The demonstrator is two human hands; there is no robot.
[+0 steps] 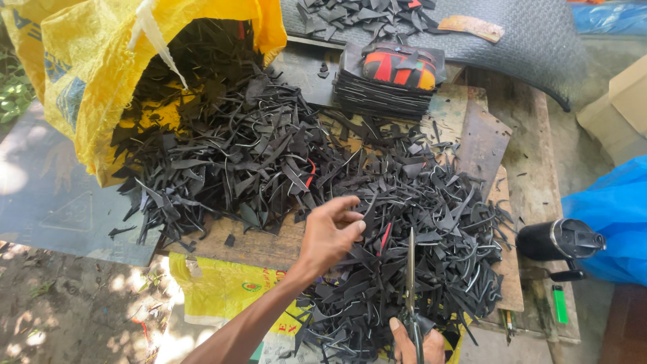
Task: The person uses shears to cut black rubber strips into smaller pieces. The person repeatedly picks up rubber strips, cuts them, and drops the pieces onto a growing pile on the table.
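A worn wooden board (532, 168) is lying outdoors on bare ground, sun and leaf shadow falling across it, and nearly all of it is buried under a heap of black rubber scraps (303, 182) — curled strips, slivers and offcuts.

From the head camera, looking down: at ten o'clock a yellow woven sack (74, 74) is gaping open and spilling the scraps toward the centre. At twelve o'clock a neat stack of cut black pieces (381, 84) is sitting, with a red and orange piece lying on top, and behind it a dark textured rubber mat (532, 40) is carrying more offcuts. At three o'clock a black flask (556, 239) is lying on its side against a blue plastic sheet (617, 216), with a green lighter (559, 303) just below it, around four o'clock.

The left hand (330, 232) is reaching in from seven o'clock and hovering over the heap near the centre, fingers loosely spread and curled, closing on nothing that can be seen, the fingertips just touching the top scraps. The right hand (418, 344) is entering at six o'clock, mostly cut off by the frame edge, its fingers wrapped round the handles of a pair of scissors (410, 269) — the blades are pointing straight up toward twelve o'clock, closed together, lying over the scraps just right of the left hand.
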